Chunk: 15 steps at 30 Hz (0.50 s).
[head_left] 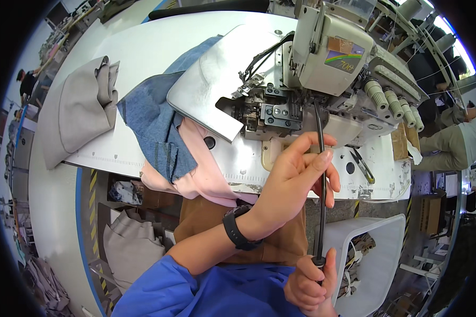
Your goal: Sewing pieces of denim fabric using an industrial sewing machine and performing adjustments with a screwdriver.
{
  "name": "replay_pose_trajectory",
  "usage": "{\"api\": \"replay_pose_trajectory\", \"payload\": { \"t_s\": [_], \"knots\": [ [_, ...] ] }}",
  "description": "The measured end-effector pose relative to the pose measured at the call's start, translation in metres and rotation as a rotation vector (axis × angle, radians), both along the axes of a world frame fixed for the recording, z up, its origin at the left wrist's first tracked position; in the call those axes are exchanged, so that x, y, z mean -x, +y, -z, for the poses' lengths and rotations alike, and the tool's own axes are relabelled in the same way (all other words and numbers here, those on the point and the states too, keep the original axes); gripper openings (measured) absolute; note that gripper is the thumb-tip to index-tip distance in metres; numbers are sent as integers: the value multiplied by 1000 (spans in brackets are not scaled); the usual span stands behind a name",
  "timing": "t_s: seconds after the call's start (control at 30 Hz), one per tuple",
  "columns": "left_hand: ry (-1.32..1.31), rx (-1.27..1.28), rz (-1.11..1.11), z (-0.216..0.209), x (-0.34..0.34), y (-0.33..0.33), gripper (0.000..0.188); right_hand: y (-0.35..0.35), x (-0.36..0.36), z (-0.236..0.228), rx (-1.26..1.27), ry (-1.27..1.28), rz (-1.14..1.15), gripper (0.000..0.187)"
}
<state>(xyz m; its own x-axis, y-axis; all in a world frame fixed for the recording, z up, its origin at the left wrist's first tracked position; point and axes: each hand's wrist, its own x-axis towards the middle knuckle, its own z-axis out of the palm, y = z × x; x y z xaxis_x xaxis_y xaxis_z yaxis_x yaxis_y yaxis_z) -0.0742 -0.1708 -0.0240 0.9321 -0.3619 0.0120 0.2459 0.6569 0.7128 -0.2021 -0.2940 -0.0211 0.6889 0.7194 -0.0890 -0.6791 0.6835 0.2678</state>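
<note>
A long screwdriver [321, 222] with a thin dark shaft runs up from near my body to the sewing machine [330, 50]. Its tip reaches in beneath the machine's head, where the exact contact is hidden. My right hand [312, 282] is closed around the handle end and covers most of it. Higher up, the fingers and thumb of my left hand [301, 177] close loosely about the shaft, with a black watch [239, 228] on that wrist. Left of the shaft lies the exposed metal mechanism [275, 111], beside a shiny metal cover plate [206, 79].
Tweezers [362, 165] lie on the white table [238, 177], right of my left hand. Blue denim [156, 116] and pink cloth [198, 164] lie partly under the plate. Folded grey fabric [84, 103] sits at the left. A white bin [378, 269] with scraps stands below right.
</note>
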Motion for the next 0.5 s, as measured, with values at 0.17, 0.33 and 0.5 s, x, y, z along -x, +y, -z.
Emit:
{"api": "replay_pose_trajectory", "payload": {
  "t_s": [0.17,0.33,0.5],
  "knots": [
    [-22,12,26,6,-10,1,24,2,-2,-1,134,-52,-19,48],
    [57,15,29,0,-8,1,28,1,-3,-8,171,-19,-38,48],
    [154,92,56,-13,-8,5,29,6,-7,-33,339,34,-132,48]
  ]
}}
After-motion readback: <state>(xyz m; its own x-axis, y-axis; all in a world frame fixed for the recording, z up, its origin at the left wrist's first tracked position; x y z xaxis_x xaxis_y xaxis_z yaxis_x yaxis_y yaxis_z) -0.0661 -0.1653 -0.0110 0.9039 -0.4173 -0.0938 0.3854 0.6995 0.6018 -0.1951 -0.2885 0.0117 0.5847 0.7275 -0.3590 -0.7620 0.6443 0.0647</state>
